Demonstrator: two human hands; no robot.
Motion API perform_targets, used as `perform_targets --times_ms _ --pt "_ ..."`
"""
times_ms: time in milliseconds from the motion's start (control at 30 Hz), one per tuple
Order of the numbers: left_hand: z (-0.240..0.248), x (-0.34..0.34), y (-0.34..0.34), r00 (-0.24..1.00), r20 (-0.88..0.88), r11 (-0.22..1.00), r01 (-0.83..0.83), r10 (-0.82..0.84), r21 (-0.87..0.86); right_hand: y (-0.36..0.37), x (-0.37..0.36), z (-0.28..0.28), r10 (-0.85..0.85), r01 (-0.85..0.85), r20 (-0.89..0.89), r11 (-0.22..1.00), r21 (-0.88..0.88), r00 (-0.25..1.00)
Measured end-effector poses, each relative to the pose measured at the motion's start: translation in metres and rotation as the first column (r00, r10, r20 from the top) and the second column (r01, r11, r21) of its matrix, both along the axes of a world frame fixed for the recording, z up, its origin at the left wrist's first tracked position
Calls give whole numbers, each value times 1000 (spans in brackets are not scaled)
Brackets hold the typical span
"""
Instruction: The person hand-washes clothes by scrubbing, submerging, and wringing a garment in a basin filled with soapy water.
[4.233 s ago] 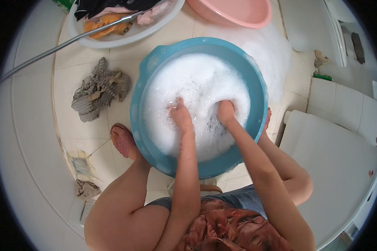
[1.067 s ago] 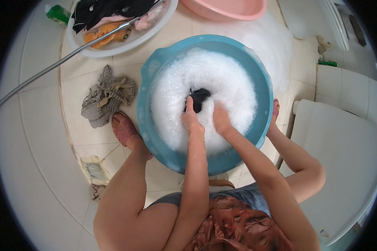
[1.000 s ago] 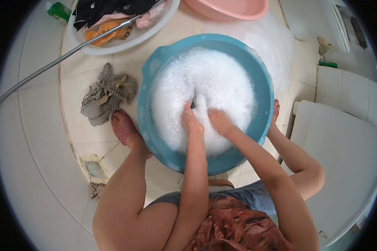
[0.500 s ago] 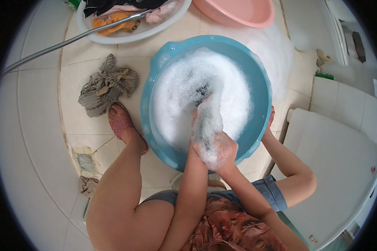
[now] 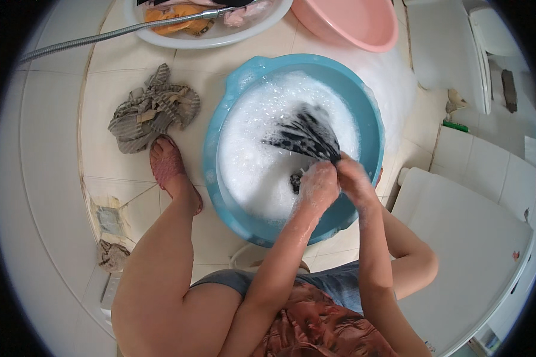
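Observation:
A blue plastic basin (image 5: 213, 160) full of white suds (image 5: 250, 137) stands on the floor between my feet. Over its right half, both my hands grip a wet dark garment with a pale pattern (image 5: 309, 134). My left hand (image 5: 318, 185) is closed on a bunched part, with a small dark patterned bit poking out beside it. Close against it, my right hand (image 5: 354, 177) is closed on the gathered cloth at the right. The garment's loose part fans out over the foam, blurred by motion. Foam clings to both hands.
A grey striped cloth (image 5: 152, 113) lies crumpled on the tiles to the left. At the far side are a white basin (image 5: 220, 40) of clothes, crossed by a metal shower hose (image 5: 119, 37), and a pink basin (image 5: 351, 24). A white lidded unit (image 5: 458, 232) stands at the right.
Both hands have moved right and up. The garment, covered in foam before, now shows dark and spreads from the hands over the suds. The view has shifted slightly.

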State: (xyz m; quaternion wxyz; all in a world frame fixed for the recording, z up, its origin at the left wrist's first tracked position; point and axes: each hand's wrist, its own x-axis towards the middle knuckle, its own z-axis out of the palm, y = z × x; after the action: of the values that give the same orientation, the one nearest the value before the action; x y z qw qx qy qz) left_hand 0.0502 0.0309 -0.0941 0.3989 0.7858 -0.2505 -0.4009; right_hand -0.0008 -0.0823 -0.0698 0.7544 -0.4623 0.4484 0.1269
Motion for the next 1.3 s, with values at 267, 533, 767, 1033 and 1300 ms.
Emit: perform_targets --times_ms 267,533,767,1033,1300 --pt "-30 24 5 770 124 758 -637 625 141 32 -18 -148 346 -514 -456 95 -852 820" --pt "-58 13 3 435 -504 642 -669 746 373 36 -12 -94 237 -240 -128 538 -808 963" --pt "-48 -1 23 -89 -991 336 -935 101 118 126 -17 46 318 -197 -29 510 -838 948" --pt "-47 -4 19 105 -979 376 -926 174 -32 78 27 -8 330 -288 -321 -147 -946 888" --pt "-22 31 1 432 -332 505 -845 838 174 -22 10 -85 15 -348 -359 281 -894 933"
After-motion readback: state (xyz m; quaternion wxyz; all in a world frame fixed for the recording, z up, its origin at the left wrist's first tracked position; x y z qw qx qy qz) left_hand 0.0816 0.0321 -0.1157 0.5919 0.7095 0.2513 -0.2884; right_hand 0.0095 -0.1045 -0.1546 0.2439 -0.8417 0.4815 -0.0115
